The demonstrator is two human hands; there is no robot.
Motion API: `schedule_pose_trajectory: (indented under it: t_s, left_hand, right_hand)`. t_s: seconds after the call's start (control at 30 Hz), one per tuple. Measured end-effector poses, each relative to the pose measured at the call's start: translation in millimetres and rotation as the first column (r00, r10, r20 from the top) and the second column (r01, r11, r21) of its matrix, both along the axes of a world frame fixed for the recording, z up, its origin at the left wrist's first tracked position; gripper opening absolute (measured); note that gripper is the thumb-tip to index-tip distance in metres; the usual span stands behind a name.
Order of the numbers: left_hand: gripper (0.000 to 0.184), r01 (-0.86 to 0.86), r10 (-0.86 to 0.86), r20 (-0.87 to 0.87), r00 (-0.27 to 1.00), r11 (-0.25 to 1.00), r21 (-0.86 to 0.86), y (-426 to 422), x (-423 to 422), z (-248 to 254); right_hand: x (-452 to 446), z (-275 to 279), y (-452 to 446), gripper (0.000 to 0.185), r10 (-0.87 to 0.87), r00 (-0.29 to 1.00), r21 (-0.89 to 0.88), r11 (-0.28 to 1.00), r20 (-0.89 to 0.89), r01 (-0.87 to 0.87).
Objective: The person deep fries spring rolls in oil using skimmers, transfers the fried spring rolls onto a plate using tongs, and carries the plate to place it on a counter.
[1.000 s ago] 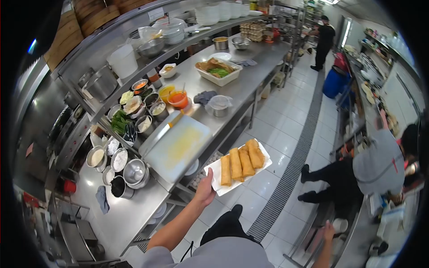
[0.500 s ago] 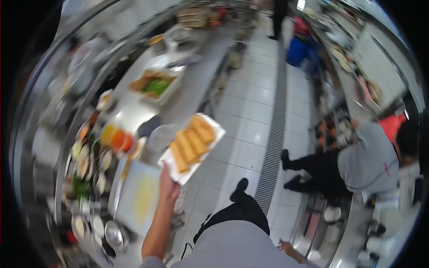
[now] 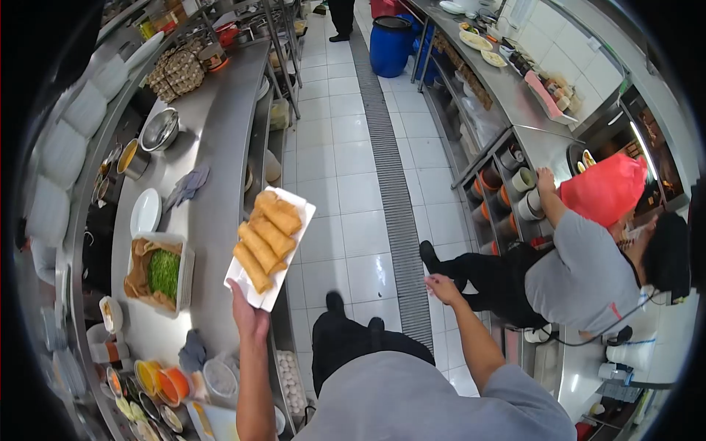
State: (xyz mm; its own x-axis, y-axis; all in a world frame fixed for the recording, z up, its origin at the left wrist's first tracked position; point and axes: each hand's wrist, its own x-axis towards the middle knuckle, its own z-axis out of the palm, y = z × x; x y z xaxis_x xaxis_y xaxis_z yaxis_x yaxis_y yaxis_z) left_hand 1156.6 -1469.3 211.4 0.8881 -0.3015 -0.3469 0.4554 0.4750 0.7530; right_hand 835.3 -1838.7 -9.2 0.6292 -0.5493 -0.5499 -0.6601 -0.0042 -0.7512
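My left hand (image 3: 251, 317) grips the near end of a white rectangular plate (image 3: 266, 300), its fingers partly hidden beneath. Several golden-brown fried spring rolls (image 3: 265, 244) lie side by side on the plate, some resting on others. The plate is held in the air beside the steel counter's edge. Over the floor to the right, my right hand (image 3: 443, 289) is out in front of me with its fingers curled together. A small pale spot shows at its fingertips, too small to name.
On the left steel counter (image 3: 220, 136) stand a tub of chopped greens (image 3: 163, 273), a white oval plate (image 3: 146, 212), a cloth (image 3: 190, 185) and a metal bowl (image 3: 159, 131). A co-worker (image 3: 585, 261) leans at the right counter. A floor drain (image 3: 390, 169) runs ahead toward a blue barrel (image 3: 390, 45).
My view has moved forward along the aisle and turned right. The plate of spring rolls stays in my left hand. My right hand has come up and forward from beside my body.
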Motion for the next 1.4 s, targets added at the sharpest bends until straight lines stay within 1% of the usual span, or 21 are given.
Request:
schedule_pose_trajectory:
  t_s: [0.1,0.13,0.2,0.27,0.33,0.37,0.4,0.43,0.47,0.5,0.57,0.6,0.8,0.93,1.0,1.1,1.17,1.27,1.3,1.33,1.4]
  left_hand:
    - [0.061,0.129,-0.129,-0.012,0.992,0.992,-0.003,-51,59,-11]
    - [0.061,0.164,-0.164,-0.023,0.986,0.986,-0.009,-70,81,-16]
    - [0.063,0.238,-0.237,-0.038,0.971,0.971,0.005,-105,119,-25]
    - [0.063,0.311,-0.310,-0.054,0.949,0.950,0.014,-146,153,-30]
    - [0.063,0.388,-0.388,-0.038,0.921,0.922,-0.001,-196,182,-30]
    - [0.064,0.424,-0.424,-0.033,0.905,0.905,0.004,-221,193,-31]
    - [0.064,0.467,-0.467,-0.032,0.884,0.884,-0.001,-247,203,-32]
    - [0.063,0.489,-0.489,-0.029,0.872,0.872,-0.009,-275,212,-35]
    - [0.062,0.506,-0.506,-0.025,0.862,0.862,-0.018,-299,220,-37]
    - [0.060,0.532,-0.533,-0.024,0.846,0.845,-0.048,-326,224,-38]
    - [0.060,0.579,-0.582,-0.024,0.813,0.812,-0.078,-386,229,-48]
    - [0.059,0.600,-0.605,-0.025,0.796,0.793,-0.110,-418,230,-52]
    - [0.061,0.705,-0.712,-0.032,0.701,0.699,-0.120,-603,204,-57]
    - [0.061,0.771,-0.781,-0.029,0.624,0.622,-0.138,-712,173,-63]
    - [0.061,0.788,-0.807,-0.036,0.590,0.585,-0.192,-762,164,-75]
    - [0.060,0.825,-0.849,0.009,0.529,0.512,-0.238,-828,155,-84]
    - [0.061,0.842,-0.863,0.019,0.505,0.489,-0.227,-859,149,-81]
    - [0.061,0.892,-0.910,0.022,0.414,0.401,-0.208,-904,147,-65]
    - [0.061,0.912,-0.930,0.018,0.368,0.357,-0.203,-916,144,-61]
    - [0.061,0.925,-0.940,0.026,0.341,0.331,-0.186,-926,142,-53]
    - [0.061,0.945,-0.957,0.061,0.284,0.269,-0.186,-956,131,-42]
  right_hand:
    - [59,33,-22,0.041,-0.064,0.996,-0.047,0.997,0.055,0.067]
    - [68,38,-27,0.040,-0.056,0.998,-0.137,0.989,0.001,0.056]
    - [66,37,-31,0.039,-0.113,0.993,-0.132,0.985,-0.036,0.108]
    - [31,-18,-31,0.037,-0.161,0.984,-0.125,0.981,-0.080,0.150]
    - [3,-26,-1,0.035,-0.377,0.919,0.011,0.924,-0.116,0.381]
    - [-11,-24,15,0.038,-0.410,0.881,0.026,0.904,-0.236,0.427]
    - [-55,-81,33,0.048,-0.349,0.902,0.046,0.927,-0.254,0.372]
    - [-87,-107,54,0.058,-0.097,0.948,-0.196,0.980,-0.304,0.037]
    - [-73,-64,74,0.066,-0.380,0.725,0.163,0.815,-0.574,0.556]
    - [-98,-77,96,0.069,-0.171,0.802,0.145,0.942,-0.572,0.304]
    - [-87,-53,116,0.069,-0.353,0.510,0.226,0.604,-0.784,0.765]
    - [-87,-58,125,0.060,-0.392,0.489,0.241,0.532,-0.780,0.811]
    - [-50,-87,87,0.055,-0.543,0.411,0.318,0.262,-0.732,0.911]
    - [5,-65,-16,0.049,-0.672,0.388,0.273,0.276,-0.631,0.922]
    - [20,-73,-74,0.046,-0.664,0.643,0.177,0.630,-0.382,0.756]
    - [53,-27,-160,0.041,-0.813,0.513,0.015,0.530,-0.274,0.848]
    - [69,3,-196,0.038,-0.896,0.444,-0.041,0.445,-0.022,0.895]
    - [83,25,-221,0.037,-0.935,0.355,-0.085,0.354,0.006,0.932]
    - [88,24,-219,0.037,-0.961,0.276,-0.063,0.275,0.017,0.959]
    - [99,43,-217,0.037,-0.970,0.237,-0.085,0.241,-0.050,0.967]
    - [100,18,-188,0.037,-0.948,0.248,-0.174,0.283,-0.197,0.943]
